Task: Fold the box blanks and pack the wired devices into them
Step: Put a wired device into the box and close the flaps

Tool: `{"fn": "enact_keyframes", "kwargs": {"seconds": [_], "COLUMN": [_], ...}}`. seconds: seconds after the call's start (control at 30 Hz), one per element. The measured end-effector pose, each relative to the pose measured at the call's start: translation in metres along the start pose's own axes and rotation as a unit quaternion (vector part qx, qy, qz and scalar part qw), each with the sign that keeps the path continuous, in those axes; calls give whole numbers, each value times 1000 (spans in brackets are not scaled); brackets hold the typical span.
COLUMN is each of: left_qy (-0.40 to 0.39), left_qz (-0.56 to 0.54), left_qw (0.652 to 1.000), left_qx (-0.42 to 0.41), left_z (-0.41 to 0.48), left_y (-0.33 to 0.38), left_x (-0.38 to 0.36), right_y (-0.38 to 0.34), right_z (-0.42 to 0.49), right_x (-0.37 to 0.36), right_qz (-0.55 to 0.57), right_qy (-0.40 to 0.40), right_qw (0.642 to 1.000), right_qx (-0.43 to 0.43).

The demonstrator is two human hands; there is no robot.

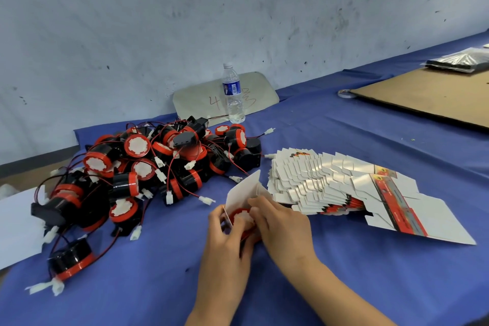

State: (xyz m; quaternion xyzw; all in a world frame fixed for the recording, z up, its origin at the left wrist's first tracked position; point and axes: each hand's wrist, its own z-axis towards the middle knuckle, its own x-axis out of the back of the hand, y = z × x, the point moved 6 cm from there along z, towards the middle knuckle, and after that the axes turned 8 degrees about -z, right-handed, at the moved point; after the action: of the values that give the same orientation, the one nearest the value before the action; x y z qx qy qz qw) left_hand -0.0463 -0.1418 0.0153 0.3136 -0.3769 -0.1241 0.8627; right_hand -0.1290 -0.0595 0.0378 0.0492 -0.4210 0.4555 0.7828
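A partly folded white box (244,189) stands open between the two hands on the blue tablecloth (344,286), its flaps raised away from the person. A red-rimmed, white-faced wired device (241,216) sits in its mouth. The left hand (227,238) curls around the box's near-left side and the device, thumb against the cardboard edge. The right hand (281,222) comes in from the other side, its fingertips (255,210) pinching the box wall and touching the device's top.

Just beyond and to the right of the right hand lies a fanned stack of flat box blanks (330,185), white with red printed panels, its near end almost touching that hand. Beyond and to the left of the left hand spreads a heap of black-and-red wired devices (148,167) with red and black leads and white plugs. Farther off, past the heap, a clear water bottle (232,94) stands upright before a grey board (262,90) leaning on the wall. Far right, well apart, lies a brown cardboard sheet (434,95).
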Motion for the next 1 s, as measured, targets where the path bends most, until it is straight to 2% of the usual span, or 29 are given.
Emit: {"fn": "enact_keyframes", "kwargs": {"seconds": [0.1, 0.2, 0.27, 0.4, 0.47, 0.6, 0.8, 0.87, 1.0], "left_qy": [0, 1, 4, 24, 28, 28, 36, 19, -9], "left_qz": [-4, -4, -11, -8, -12, -79, -71, -69, -64], "left_qw": [1000, 1000, 1000, 1000, 999, 996, 995, 995, 995], "left_qx": [-6, -1, 7, 8, 12, 43, 58, 68, 71], "left_z": [0, 0, -1, -2, -2, -1, 1, 1, 0], "left_y": [0, -2, -4, -5, -6, -9, -13, -17, -22], "left_x": [-1, 0, 0, 1, 1, 0, 0, -2, -7], "right_y": [0, 0, -1, 3, 1, 0, 14, 14, 12], "right_z": [4, 9, 10, 0, -3, -10, -9, -7, -5], "right_x": [3, 4, 4, -13, -12, -21, -31, -31, -26], "right_qz": [-73, -91, -79, -50, -32, 3, 169, 171, 107], "right_qy": [2, -4, -17, -120, -124, -177, -196, -183, -178], "right_qw": [997, 996, 996, 991, 992, 984, 963, 966, 978], "right_qx": [-9, -24, -29, -14, -5, -3, -71, -59, 2]}}
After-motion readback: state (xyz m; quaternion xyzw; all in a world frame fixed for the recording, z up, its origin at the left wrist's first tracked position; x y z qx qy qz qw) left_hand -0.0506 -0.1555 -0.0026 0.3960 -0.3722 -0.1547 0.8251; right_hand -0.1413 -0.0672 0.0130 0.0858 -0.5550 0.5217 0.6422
